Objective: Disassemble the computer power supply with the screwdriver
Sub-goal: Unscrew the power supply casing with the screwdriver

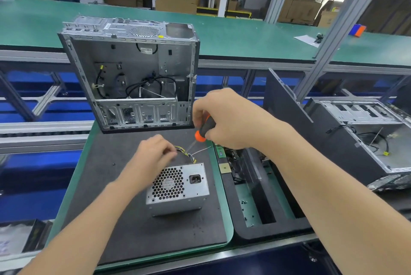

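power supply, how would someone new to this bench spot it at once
Find the dark mat in front of the open computer case. The power supply is the small silver box on it, alone in having a honeycomb fan grille.

Left of power supply (178, 188): open mat (95, 163), your way in.
Behind it: wires (191, 157), then open case (131, 74) block you.
Right: parts tray (273, 229) crowds you.

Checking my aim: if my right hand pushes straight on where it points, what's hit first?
Right hand and screwdriver would likely meet the wires the left hand holds behind the power supply; depth unclear.
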Action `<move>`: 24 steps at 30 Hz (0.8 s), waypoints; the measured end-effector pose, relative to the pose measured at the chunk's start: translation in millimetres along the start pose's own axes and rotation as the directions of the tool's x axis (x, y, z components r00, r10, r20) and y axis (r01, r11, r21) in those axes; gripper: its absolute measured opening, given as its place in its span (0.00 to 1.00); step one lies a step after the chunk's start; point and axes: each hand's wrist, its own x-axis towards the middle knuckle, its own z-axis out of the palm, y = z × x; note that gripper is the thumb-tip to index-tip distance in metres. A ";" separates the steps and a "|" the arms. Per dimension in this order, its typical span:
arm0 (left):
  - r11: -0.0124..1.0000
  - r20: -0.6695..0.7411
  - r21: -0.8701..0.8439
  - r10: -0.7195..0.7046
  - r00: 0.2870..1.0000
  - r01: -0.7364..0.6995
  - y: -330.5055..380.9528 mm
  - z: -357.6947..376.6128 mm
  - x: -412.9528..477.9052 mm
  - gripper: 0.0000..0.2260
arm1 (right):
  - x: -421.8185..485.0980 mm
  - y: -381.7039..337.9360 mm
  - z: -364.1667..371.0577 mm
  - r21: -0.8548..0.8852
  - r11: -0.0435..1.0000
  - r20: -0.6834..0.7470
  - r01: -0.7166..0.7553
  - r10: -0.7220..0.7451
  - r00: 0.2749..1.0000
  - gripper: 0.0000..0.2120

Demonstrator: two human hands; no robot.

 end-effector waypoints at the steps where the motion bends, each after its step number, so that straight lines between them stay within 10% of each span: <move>1: 0.997 -0.052 0.002 -0.076 0.996 0.076 -18.5 -11.2 -4.5 0.02 | 4.4 2.1 3.2 0.024 1.000 -0.036 -0.020 0.020 0.999 0.07; 6: 0.916 -0.128 0.015 -0.395 0.910 0.400 -97.8 -33.0 -61.5 0.04 | 35.7 5.3 43.4 0.186 0.975 -0.142 -0.123 0.151 0.978 0.10; 16: 0.865 -0.083 -0.040 -0.501 0.861 0.500 -132.5 21.9 -126.3 0.04 | 78.0 -7.7 111.6 0.345 0.912 -0.138 -0.224 0.285 0.949 0.07; 24: 0.967 -0.110 0.161 -0.179 0.978 0.196 -135.4 37.4 -147.0 0.24 | 86.2 -8.7 128.3 0.410 0.879 -0.128 -0.244 0.320 0.939 0.04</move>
